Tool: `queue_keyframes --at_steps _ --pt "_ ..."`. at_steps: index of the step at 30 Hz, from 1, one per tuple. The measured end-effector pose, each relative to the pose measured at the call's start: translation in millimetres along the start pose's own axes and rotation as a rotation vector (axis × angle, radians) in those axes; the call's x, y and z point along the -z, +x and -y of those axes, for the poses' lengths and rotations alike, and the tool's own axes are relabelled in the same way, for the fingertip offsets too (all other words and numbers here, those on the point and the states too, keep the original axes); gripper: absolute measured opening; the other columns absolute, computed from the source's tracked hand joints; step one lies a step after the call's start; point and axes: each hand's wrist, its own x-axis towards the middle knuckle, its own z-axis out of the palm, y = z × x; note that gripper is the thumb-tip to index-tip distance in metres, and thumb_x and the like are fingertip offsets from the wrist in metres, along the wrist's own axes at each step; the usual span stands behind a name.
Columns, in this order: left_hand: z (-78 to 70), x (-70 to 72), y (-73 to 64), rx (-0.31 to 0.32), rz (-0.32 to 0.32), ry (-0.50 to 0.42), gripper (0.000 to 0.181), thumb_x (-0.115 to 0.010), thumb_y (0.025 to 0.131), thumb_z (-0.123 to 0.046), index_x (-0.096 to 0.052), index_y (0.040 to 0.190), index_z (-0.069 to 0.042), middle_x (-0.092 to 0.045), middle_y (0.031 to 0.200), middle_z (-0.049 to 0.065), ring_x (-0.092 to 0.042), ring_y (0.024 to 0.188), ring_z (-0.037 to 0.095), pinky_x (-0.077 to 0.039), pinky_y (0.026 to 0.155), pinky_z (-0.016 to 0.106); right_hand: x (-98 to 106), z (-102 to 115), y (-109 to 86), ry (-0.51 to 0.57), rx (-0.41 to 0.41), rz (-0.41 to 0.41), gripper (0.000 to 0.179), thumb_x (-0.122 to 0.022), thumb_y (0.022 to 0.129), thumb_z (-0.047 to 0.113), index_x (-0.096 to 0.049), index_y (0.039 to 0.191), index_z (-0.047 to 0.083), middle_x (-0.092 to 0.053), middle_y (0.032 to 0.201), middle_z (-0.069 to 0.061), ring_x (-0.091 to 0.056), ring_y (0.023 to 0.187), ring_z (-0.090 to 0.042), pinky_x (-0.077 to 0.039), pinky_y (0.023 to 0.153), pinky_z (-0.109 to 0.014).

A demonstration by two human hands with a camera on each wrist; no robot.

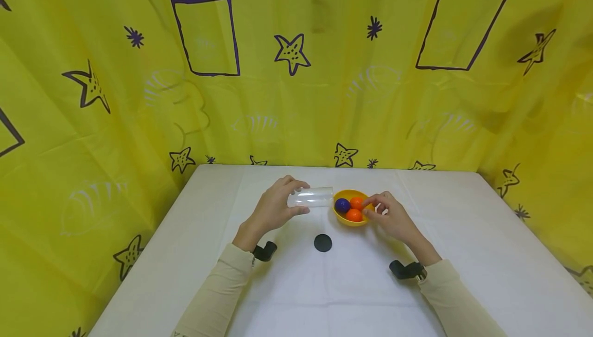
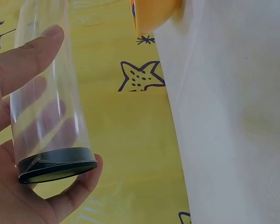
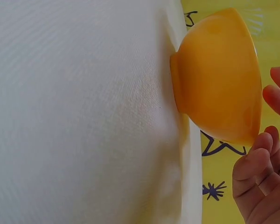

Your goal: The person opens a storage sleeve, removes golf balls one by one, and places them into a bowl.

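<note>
My left hand (image 1: 273,206) holds a clear plastic tube (image 1: 315,197) on its side, one end overlapping the edge of a yellow bowl (image 1: 347,193) in the head view. A black cap (image 2: 58,164) covers the tube's end near the palm in the left wrist view, and the tube looks hollow. Inside the bowl lie a dark purple ball (image 1: 342,205) and two orange balls, an upper one (image 1: 356,202) and a lower one (image 1: 354,215). Over the bowl's right rim, my right hand (image 1: 394,217) has its fingers loosely bent, fingertips right at the orange balls.
A black disc (image 1: 323,243) lies flat on the white-covered table (image 1: 296,280), nearer to me than the bowl. Behind the table and along both sides hangs a yellow curtain (image 1: 259,95) with star drawings. Each wrist wears a black camera mount, such as the left mount (image 1: 265,251).
</note>
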Motion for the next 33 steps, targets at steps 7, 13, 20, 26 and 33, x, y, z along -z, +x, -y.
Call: queue_keyframes --at_steps 7,13,20,26,33 --pt "0.0 -1.4 0.7 0.006 -0.001 0.014 0.053 -0.086 0.084 -0.031 -0.065 0.131 -0.017 -0.065 0.122 0.005 -0.063 0.111 0.026 -0.057 0.091 0.042 2.4 1.5 -0.9 0.01 -0.012 0.014 0.023 -0.068 0.099 0.028 -0.071 0.115 0.011 -0.053 0.107 -0.011 -0.047 0.094 -0.024 -0.042 0.069 -0.027" --pt "-0.6 -2.7 1.6 0.012 0.008 0.017 0.055 -0.086 0.083 -0.03 -0.064 0.132 -0.018 -0.065 0.123 0.004 -0.064 0.111 0.025 -0.056 0.094 0.043 4.0 2.8 -1.2 0.007 0.006 0.012 0.022 -0.067 0.1 0.026 -0.07 0.115 0.009 -0.054 0.106 -0.01 -0.048 0.093 -0.024 -0.042 0.068 -0.026" --pt "0.1 -7.1 1.7 0.02 0.058 -0.011 0.054 -0.084 0.086 -0.029 -0.062 0.134 -0.017 -0.067 0.124 0.004 -0.065 0.114 0.025 -0.055 0.098 0.044 5.6 4.5 -2.3 0.009 0.044 0.013 0.019 -0.067 0.099 0.019 -0.07 0.114 0.007 -0.06 0.107 -0.011 -0.051 0.092 -0.024 -0.045 0.069 -0.025" --pt "1.2 -13.2 1.7 0.053 0.119 -0.056 0.053 -0.082 0.089 -0.029 -0.06 0.135 -0.016 -0.069 0.129 0.006 -0.066 0.114 0.025 -0.054 0.097 0.044 6.1 4.2 -2.4 0.019 0.053 0.035 0.017 -0.066 0.099 0.017 -0.07 0.112 0.006 -0.062 0.095 -0.008 -0.052 0.087 -0.022 -0.044 0.066 -0.024" --pt "4.9 -24.7 1.6 0.104 0.145 -0.098 0.053 -0.079 0.091 -0.028 -0.053 0.136 -0.016 -0.067 0.133 0.007 -0.064 0.12 0.028 -0.051 0.105 0.047 7.0 4.4 -2.7 0.056 0.059 0.043 0.015 -0.069 0.098 0.019 -0.071 0.107 0.006 -0.054 0.079 -0.006 -0.05 0.075 -0.02 -0.04 0.06 -0.024"
